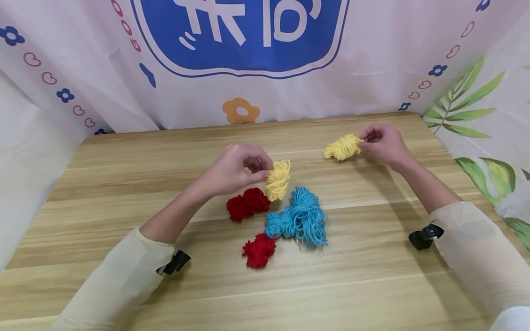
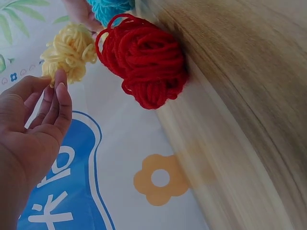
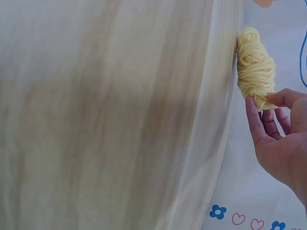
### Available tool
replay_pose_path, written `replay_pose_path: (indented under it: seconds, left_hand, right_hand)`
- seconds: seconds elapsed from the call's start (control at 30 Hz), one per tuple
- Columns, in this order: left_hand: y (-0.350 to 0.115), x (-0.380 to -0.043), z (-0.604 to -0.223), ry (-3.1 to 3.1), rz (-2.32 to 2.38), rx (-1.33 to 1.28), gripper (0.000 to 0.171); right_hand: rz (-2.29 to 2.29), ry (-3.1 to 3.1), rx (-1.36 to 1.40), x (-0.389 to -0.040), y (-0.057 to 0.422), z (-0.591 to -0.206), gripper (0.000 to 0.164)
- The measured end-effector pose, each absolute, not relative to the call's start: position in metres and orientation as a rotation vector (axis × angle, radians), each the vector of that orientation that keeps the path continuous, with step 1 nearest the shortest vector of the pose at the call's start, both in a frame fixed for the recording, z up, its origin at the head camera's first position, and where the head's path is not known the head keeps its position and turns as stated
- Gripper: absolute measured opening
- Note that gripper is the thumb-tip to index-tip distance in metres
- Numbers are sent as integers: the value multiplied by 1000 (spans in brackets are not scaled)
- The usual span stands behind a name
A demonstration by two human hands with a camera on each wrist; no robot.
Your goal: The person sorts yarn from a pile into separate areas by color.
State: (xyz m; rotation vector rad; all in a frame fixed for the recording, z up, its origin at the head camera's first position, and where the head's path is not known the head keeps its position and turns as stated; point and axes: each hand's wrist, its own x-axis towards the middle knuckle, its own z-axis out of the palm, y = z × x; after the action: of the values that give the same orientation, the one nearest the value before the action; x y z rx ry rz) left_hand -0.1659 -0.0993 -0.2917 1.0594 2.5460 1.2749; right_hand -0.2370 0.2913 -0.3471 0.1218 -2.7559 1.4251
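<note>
My left hand point(image 1: 238, 171) pinches one end of a yellow yarn bundle point(image 1: 278, 180) between thumb and fingers, near the middle of the table. In the left wrist view the same yellow yarn bundle point(image 2: 69, 52) hangs at the fingertips. Further right and back, my right hand point(image 1: 386, 145) pinches the end of a second yellow yarn bundle point(image 1: 342, 147). The right wrist view shows that yellow yarn bundle point(image 3: 255, 69) held by thumb and fingertips. Below the left hand lies a red yarn bundle point(image 1: 248, 204). Blue yarn point(image 1: 306, 218) lies beside it, touching another red yarn bundle point(image 1: 259, 251) in front.
A wooden table point(image 1: 372, 276) carries all the yarn. Behind it hangs a white cloth point(image 1: 323, 99) with a blue sign print and an orange flower. Leaf-patterned cloth point(image 1: 503, 138) is on the right. Black clips point(image 1: 425, 236) sit on both sleeves.
</note>
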Motion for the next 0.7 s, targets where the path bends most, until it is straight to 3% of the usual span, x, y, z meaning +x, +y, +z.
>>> replay_pose_path:
  seconds: [0.7]
  left_hand:
    - [-85, -178, -292, 2540, 1335, 973, 7]
  right_hand:
    - [1416, -2854, 130, -231, 301, -346, 22]
